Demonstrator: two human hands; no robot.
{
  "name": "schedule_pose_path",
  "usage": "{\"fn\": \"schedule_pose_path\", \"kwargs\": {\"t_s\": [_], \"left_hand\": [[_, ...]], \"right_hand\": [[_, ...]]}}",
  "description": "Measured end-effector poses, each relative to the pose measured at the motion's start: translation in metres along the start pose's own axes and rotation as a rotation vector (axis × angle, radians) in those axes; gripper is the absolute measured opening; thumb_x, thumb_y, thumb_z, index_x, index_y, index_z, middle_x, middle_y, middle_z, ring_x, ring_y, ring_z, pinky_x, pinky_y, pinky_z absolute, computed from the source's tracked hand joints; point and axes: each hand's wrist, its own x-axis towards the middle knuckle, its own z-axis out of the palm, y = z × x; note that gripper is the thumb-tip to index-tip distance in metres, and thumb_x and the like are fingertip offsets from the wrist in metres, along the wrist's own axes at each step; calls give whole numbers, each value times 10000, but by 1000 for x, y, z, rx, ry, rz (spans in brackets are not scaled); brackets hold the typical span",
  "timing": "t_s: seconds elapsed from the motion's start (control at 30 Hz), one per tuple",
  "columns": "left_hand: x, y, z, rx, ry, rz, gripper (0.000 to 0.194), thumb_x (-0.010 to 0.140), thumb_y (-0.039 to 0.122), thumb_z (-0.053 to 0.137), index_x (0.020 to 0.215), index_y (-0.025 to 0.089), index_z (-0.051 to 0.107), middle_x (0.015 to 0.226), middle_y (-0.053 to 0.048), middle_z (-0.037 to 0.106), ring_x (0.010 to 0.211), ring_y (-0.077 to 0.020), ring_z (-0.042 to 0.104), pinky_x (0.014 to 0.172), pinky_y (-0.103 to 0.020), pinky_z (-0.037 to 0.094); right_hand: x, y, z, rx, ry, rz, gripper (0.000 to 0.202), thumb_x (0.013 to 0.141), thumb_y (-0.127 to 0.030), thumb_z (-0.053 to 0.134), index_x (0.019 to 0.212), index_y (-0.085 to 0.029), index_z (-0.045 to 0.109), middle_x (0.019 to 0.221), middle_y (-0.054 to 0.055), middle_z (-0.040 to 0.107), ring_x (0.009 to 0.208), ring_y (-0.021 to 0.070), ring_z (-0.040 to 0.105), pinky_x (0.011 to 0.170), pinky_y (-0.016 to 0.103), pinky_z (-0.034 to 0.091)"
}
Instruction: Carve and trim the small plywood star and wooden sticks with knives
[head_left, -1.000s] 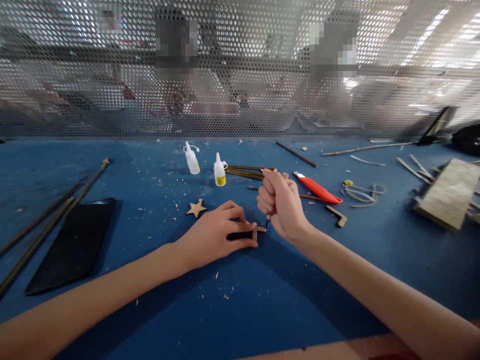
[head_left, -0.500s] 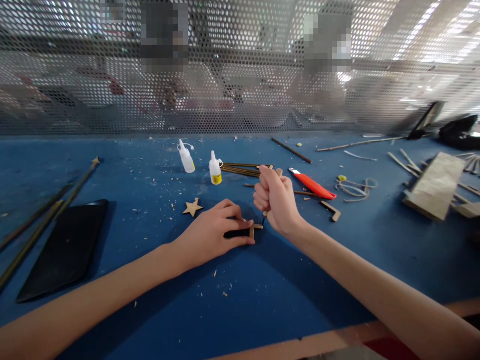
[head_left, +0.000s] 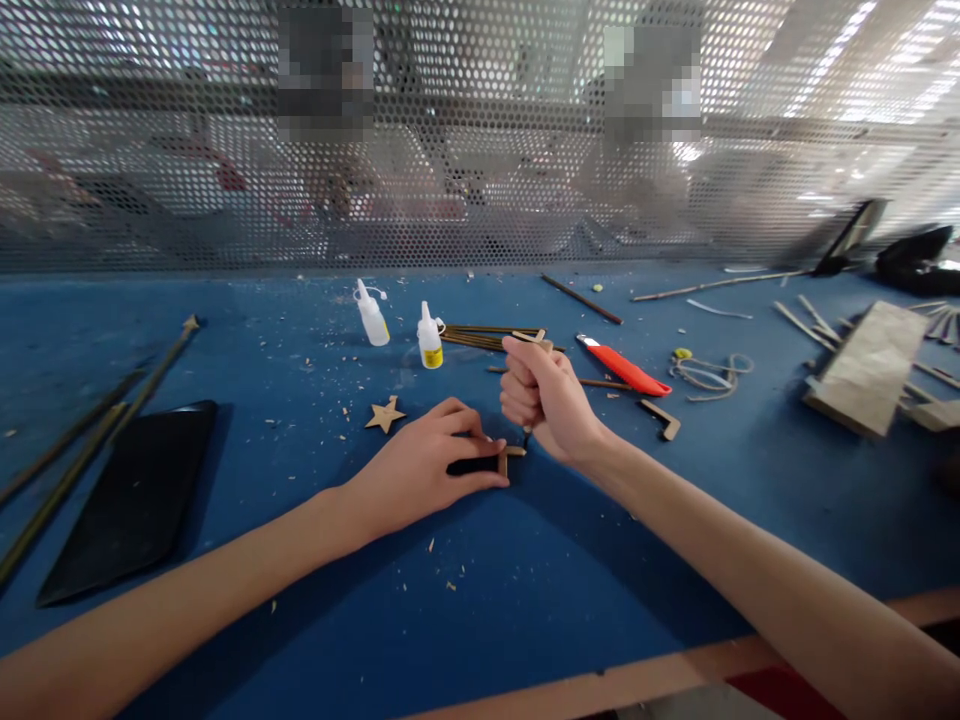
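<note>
My left hand [head_left: 416,462] lies low on the blue table, pinching a small L-shaped wooden piece [head_left: 503,464] between thumb and fingers. One arm of the piece points right. My right hand [head_left: 550,402] is wrapped in a fist around an upright wooden-handled tool. Its thin dark shaft [head_left: 526,436] comes out below the fist, and its tip is at the right end of the piece; whether it touches cannot be made out. The fist hides most of the handle. A similar L-shaped piece [head_left: 661,418] rests to the right. A wooden star [head_left: 385,414] lies left of my left hand.
Two white glue bottles [head_left: 431,345] stand beyond my hands, beside thin brown sticks [head_left: 480,336]. A red cutter [head_left: 626,368], string [head_left: 712,376] and a wooden block [head_left: 866,370] lie right. A black phone-like slab [head_left: 131,495] and long sticks [head_left: 157,375] lie left. A perforated metal screen [head_left: 450,180] closes the back.
My right fist has tilted slightly left at the top, with the tool's handle leaning along. My left hand and the wooden piece stay in place.
</note>
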Motion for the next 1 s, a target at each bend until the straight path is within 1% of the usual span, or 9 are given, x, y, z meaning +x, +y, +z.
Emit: {"fn": "schedule_pose_path", "kwargs": {"t_s": [0.1, 0.2, 0.3, 0.53, 0.9, 1.0], "left_hand": [[0, 2, -1, -28, 1, -27, 310, 901, 372, 714, 1128, 165, 750, 999, -74, 661, 1009, -224, 554, 901, -365, 523], [0, 3, -1, -30, -4, -40, 302, 902, 373, 713, 1118, 166, 753, 996, -73, 658, 1012, -223, 560, 903, -366, 522], [0, 4, 0, -5, 5, -29, 303, 910, 381, 702, 1121, 168, 752, 994, -75, 658, 1017, -227, 556, 907, -375, 519], [-1, 4, 3, 44, 34, 5, 317, 913, 374, 700, 1133, 151, 747, 978, -81, 649, 993, -227, 557, 871, -368, 523], [-1, 5, 2, 42, 37, 0, 297, 912, 366, 703, 1125, 165, 750, 977, -78, 655, 992, -227, 570, 876, -374, 537], [-1, 5, 2, 43, 34, -5, 295, 916, 365, 698, 1125, 164, 751, 976, -79, 655, 990, -227, 570, 866, -371, 539]], "right_hand": [[-3, -8, 0, 103, 92, -1, 527, 918, -346, 587, 552, -226, 227, 456, -106, 158, 405, 65, 102, 399, 262, 105], [-6, -14, 0, 169, 146, -36, 508, 936, -294, 543, 543, -225, 228, 456, -101, 142, 405, 71, 87, 401, 272, 100], [-8, -14, 3, 152, 164, -64, 505, 948, -278, 530, 530, -226, 251, 445, -99, 159, 397, 70, 105, 408, 275, 102], [-8, -4, 6, 120, 177, -104, 504, 958, -276, 521, 521, -234, 275, 431, -101, 181, 383, 69, 121, 408, 277, 91], [-9, -6, 8, 142, 209, -115, 493, 945, -236, 503, 507, -231, 280, 420, -100, 182, 367, 65, 124, 391, 266, 105], [-7, -4, 6, 153, 238, -119, 491, 940, -234, 505, 508, -229, 272, 418, -101, 180, 366, 63, 124, 387, 260, 108]]}}
